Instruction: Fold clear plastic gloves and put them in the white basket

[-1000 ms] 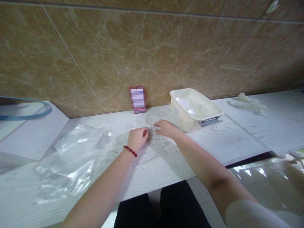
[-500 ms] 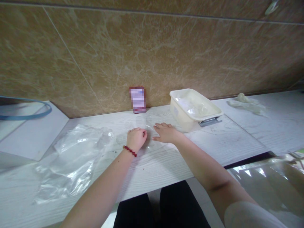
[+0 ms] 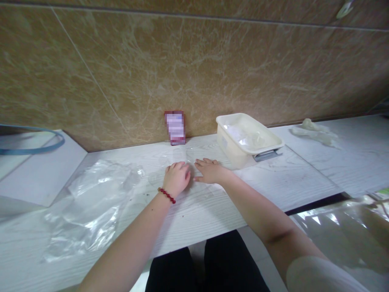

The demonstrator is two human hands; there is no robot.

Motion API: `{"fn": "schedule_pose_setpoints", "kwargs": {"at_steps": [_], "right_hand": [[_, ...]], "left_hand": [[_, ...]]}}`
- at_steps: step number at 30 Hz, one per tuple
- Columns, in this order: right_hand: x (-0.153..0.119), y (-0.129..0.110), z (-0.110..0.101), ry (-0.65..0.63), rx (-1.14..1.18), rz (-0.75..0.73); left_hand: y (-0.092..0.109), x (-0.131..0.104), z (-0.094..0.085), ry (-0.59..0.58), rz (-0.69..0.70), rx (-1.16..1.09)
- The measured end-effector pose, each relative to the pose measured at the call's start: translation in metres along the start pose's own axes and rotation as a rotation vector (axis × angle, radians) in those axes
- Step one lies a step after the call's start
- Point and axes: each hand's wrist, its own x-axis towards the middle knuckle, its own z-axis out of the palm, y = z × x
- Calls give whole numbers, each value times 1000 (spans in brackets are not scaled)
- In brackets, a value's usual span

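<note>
On the pale wood-grain tabletop (image 3: 209, 211), a thin clear plastic sheet (image 3: 179, 154) lies flat under and around both hands; its outline is hard to see. My left hand (image 3: 176, 177), with a red bead bracelet at the wrist, rests on it with fingers curled down and thumb drawn in; whatever they may pinch is hidden. Just to its right, my right hand (image 3: 209, 171) lies flat on the sheet, palm down, fingers stretched and slightly apart, pointing left. A small gap separates the two hands.
Crumpled clear plastic bags (image 3: 91, 207) spread at left, near a white box (image 3: 39, 174) with a blue strap. A cream bin (image 3: 232, 150) holding clear plastic stands right. A blurred red-edged card (image 3: 175, 127) leans on the wall. Whitish gloves or film (image 3: 316, 133) lie far right.
My left hand has shifted slightly right, and its fist has loosened, the fingers turning more downward. My right hand stays nearly in place. The view has shifted very slightly.
</note>
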Motion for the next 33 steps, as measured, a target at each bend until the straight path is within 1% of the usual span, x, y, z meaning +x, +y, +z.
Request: {"fn": "schedule_pose_setpoints", "kwargs": {"at_steps": [3,8,11,17,22,25,27,29,30,33], "right_hand": [[-1,-1,-2,-13,-7,-9],[-1,-3,-4,-17,-11,-34],[-1,-3,-4,-43,-12,-56],[-2,-2,-6,-110,9,-41],[-2,0,-8,-171,21,-38],[-3,0,-10,-206,31,-34],[-3,1,-10,-223,40,-29],[-3,1,-9,-227,44,-27],[-2,2,-9,-227,42,-25],[-2,2,-9,-234,27,-20]], "left_hand": [[1,-2,2,-45,36,6],[1,-4,3,-102,20,5],[2,-5,2,-135,17,16],[-2,-12,-4,-223,-12,47],[-12,-18,-12,-345,3,19],[-24,-19,-18,-358,-27,13],[-36,-19,-24,-343,-80,23],[-53,-18,-29,-319,-180,50],[-62,-18,-31,-305,-254,74],[-86,-18,-32,-312,-442,119]]}}
